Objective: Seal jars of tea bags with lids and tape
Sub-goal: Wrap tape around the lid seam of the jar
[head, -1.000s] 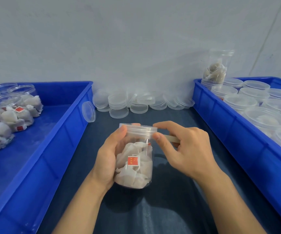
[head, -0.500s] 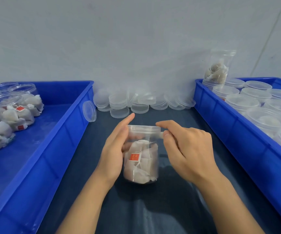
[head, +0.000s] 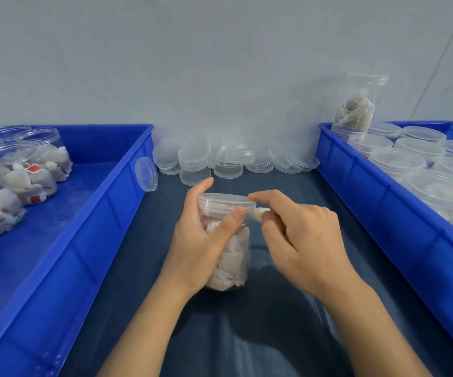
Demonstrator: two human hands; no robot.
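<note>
1. The clear plastic jar of white tea bags (head: 232, 257) is seen in the head view standing upright on the dark blue mat (head: 260, 336), midway between the two trays, with a clear plastic lid (head: 226, 200) already seated on its mouth.
2. The jar is gripped by the left hand (head: 200, 240), whose fingers are wrapped round its far side while the thumb is pressed on the wall just below the lid.
3. A short strip of pale tape (head: 258, 214) is pinched by the right hand (head: 301, 240) beside the lid's rim; whether its end is already stuck cannot be told.
4. The lidding of this jar is judged done and its taping only begun; the strip is presumably yet to be wrapped round the seam.
5. In the blue plastic tray on the left (head: 127, 191), open jars of tea bags (head: 26, 175) are laid on their sides, apparently still to be sealed.
6. In the blue plastic tray on the right (head: 361, 186), lidded jars (head: 410, 161) are stood close together, with one more jar (head: 358, 107) raised at the back corner.
7. Spare clear lids (head: 230, 161) are heaped against the wall behind the jar, well apart from the hands; nothing is seen obstructing the work.
</note>
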